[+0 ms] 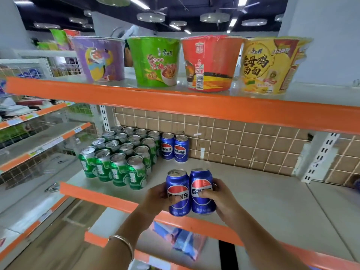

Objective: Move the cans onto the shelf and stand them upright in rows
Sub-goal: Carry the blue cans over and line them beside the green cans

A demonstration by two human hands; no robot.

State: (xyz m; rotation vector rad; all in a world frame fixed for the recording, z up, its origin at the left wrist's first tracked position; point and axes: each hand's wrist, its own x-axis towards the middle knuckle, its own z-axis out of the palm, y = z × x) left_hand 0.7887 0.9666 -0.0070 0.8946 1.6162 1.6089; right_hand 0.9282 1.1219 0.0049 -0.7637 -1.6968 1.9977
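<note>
Nearest: shows a thin bracelet [122, 242] on the left wrist, with both forearms reaching up and forward from the lower edge of the view.

Just beyond, grips two blue cans, one per hand. Holds the left held can [178, 191] in the left hand [157, 195], thumb laid across the logo and fingers wrapped round the far side. Holds the right held can [201, 190] in the right hand [220, 197], digits curled over the label from the right. Keeps both cans upright, side by side and touching, logos facing the camera, bases level with the orange front lip of the shelf [116, 199]. Cannot tell whether they rest on the shelf board or hang just above it.

Below the lip, on a lower board: one flat blue packet [181, 240].

Further in, on the same shelf to the left: sixteen green cans [118, 169], upright, packed in four rows of four.

Right beside that block, against the back wire grid [243, 141]: two more blue cans [181, 149], upright and touching, well apart from the held pair.

Farthest, on the upper shelf [194, 105]: four noodle tubs [157, 61] in one row, purple, green, red and yellow from left to right.
</note>
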